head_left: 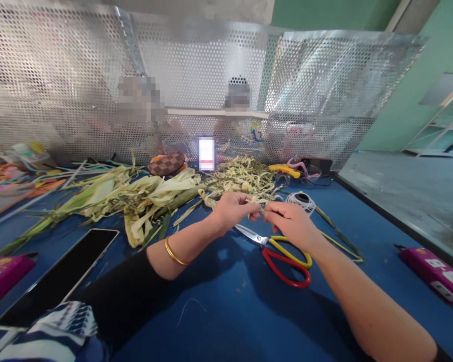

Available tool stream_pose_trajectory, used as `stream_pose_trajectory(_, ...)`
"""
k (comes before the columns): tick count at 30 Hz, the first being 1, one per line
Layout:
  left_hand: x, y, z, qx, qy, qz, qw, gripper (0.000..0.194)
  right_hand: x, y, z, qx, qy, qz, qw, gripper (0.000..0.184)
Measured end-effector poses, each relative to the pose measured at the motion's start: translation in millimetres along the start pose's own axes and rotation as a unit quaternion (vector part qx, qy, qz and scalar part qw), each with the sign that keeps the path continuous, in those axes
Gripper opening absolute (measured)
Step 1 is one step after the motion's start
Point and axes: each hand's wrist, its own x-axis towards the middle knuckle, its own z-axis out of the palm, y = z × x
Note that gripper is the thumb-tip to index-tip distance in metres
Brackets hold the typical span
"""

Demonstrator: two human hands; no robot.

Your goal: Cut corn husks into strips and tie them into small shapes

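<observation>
My left hand is closed in a pinch above the middle of the table. My right hand pinches close beside it, fingertips almost meeting. Between them runs a thin pale strip of corn husk, mostly covered by my fingers. Just below, scissors with one yellow and one red handle lie on the table, blades pointing left. A spool of white string sits behind my right hand. Beyond my hands is a heap of shredded husk strips; whole corn husks spread out to the left.
A large phone or tablet lies at left on the blue table. Purple packs lie at both sides. A checkered pouch, lit screen and yellow tool stand near the perforated metal screen; people are behind it.
</observation>
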Motion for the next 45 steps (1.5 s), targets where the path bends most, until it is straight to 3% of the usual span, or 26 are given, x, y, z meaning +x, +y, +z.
stream_pose_trajectory(2,0.2,-1.2,1.0,0.012,0.011,0.005,1.0,0.02,0.0,-0.3,1.2,-0.026,0.008,-0.012,1.0,0.022)
stream_pose_trajectory(5,2.3,-2.5,-2.7,-0.013,-0.016,-0.015,1.0,0.023,-0.1,-0.7,1.8,-0.041,0.029,-0.022,0.998,0.023)
stream_pose_trajectory(9,5.7,-1.6,-10.5,-0.098,-0.047,-0.071,0.991,0.044,-0.1,0.2,0.0,-0.026,0.049,-0.025,0.998,0.026)
stream_pose_trajectory(11,5.9,-0.7,-11.1,-0.115,-0.032,-0.08,0.99,0.047,0.0,1.1,0.5,-0.033,0.06,-0.031,0.997,0.025)
stream_pose_trajectory(15,3.4,-0.6,-4.8,-0.088,0.009,-0.046,0.995,0.028,-0.5,1.1,7.2,-0.057,0.078,-0.033,0.995,0.023)
stream_pose_trajectory(19,3.2,-0.7,-2.1,-0.043,0.08,-0.032,0.995,0.021,-2.3,-0.8,9.4,-0.055,0.049,-0.027,0.997,0.033)
stream_pose_trajectory(22,5.2,1.6,-8.7,-0.02,0.062,-0.039,0.997,0.022,-2.1,0.3,1.9,-0.047,0.131,0.013,0.99,0.039)
stream_pose_trajectory(25,6.1,4.0,-15.9,0.015,0.025,-0.042,0.999,0.026,1.0,3.3,-3.2,0.006,0.217,0.035,0.976,0.031)
stream_pose_trajectory(30,4.3,3.2,-13.8,0.031,-0.009,-0.044,0.998,0.026,5.6,6.8,7.9,0.148,0.134,0.01,0.98,0.026)
stream_pose_trajectory(36,4.1,1.1,-5.7,-0.07,0.013,-0.094,0.993,0.028,4.2,8.0,11.5,0.172,0.188,0.032,0.967,0.021)
stream_pose_trajectory(42,2.5,-5.3,1.4,-0.117,0.059,-0.06,0.99,0.024,3.4,5.9,14.5,0.154,0.225,0.019,0.962,0.017)
stream_pose_trajectory(45,1.3,-5.7,4.0,-0.098,0.086,-0.047,0.99,0.018,3.7,5.2,15.4,0.172,0.213,0.026,0.961,0.018)
